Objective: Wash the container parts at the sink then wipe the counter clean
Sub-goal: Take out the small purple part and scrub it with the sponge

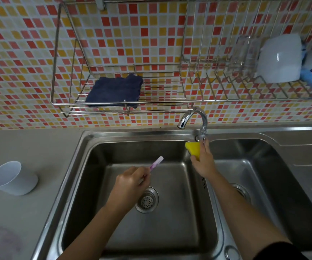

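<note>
I log left hand [132, 180], fingers clamped on a slim purple stick [157, 163] over the steel sink [84, 141]. Right hand [204, 163], one o'clock, fingers curled round a yellow sponge [193, 148].

Single head-worn view, aimed forward and down.
The stainless-steel double sink [132, 136] is seen from close above and fills the lower frame; the red-and-yellow mosaic tiled wall [29, 44] is taken in across the top, bent by the wide-angle lens.
</note>
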Available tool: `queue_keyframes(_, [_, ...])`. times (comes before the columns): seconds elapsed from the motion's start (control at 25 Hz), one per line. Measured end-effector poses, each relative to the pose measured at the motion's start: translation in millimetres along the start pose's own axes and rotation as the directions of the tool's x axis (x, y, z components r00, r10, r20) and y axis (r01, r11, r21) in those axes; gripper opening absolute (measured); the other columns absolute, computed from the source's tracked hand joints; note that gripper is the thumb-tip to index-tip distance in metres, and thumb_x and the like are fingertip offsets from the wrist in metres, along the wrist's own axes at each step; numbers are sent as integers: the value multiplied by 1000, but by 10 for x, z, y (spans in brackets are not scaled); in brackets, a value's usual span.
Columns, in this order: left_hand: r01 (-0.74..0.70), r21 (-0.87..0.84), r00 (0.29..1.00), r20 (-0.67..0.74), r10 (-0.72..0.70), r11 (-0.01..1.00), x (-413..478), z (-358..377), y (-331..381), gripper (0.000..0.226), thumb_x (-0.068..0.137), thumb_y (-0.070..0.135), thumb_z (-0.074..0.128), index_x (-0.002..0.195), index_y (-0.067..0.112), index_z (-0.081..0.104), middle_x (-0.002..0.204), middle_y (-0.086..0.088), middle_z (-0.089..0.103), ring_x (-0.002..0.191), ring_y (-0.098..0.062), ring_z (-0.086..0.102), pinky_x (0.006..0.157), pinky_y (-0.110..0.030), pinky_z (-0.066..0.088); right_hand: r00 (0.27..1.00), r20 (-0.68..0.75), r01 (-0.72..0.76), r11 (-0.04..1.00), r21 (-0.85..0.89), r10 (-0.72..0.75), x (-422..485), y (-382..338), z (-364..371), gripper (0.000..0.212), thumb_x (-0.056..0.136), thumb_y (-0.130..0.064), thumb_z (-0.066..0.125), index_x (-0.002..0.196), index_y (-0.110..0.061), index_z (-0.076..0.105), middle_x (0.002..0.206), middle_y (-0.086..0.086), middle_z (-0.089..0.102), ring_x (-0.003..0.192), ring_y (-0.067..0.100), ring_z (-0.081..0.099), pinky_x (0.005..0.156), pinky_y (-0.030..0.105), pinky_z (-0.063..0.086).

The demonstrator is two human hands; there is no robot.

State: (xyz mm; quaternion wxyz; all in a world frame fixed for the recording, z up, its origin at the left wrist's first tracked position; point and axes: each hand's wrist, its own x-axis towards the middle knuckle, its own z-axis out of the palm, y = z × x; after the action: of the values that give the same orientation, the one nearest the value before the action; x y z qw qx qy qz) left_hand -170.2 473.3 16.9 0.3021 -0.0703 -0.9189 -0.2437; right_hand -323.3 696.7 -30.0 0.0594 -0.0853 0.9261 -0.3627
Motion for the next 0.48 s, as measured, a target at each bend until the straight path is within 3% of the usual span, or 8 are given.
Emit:
queue_keyframes(0.28, [15,-21,999,51,-14,1000,3,108,78,9,77,26,54,86,24,53,58,-4,64,46,-21,60,38,-29,50,996,61,77,994,-81,-72,-56,140,-46,81,91,-19,52,148,-13,-4,156,-1,-15,138,33,23,109,41,26])
queue_keyframes(0.48, [36,-10,999,30,-36,999,19,127,41,15,77,25,55,79,16,67,59,-5,65,46,-22,61,40,-30,51,984,112,153,982,-115,-140,-83,231,-60,82,89,-22,52,149,-16,-3,156,-3,-13,139,33,21,111,43,25])
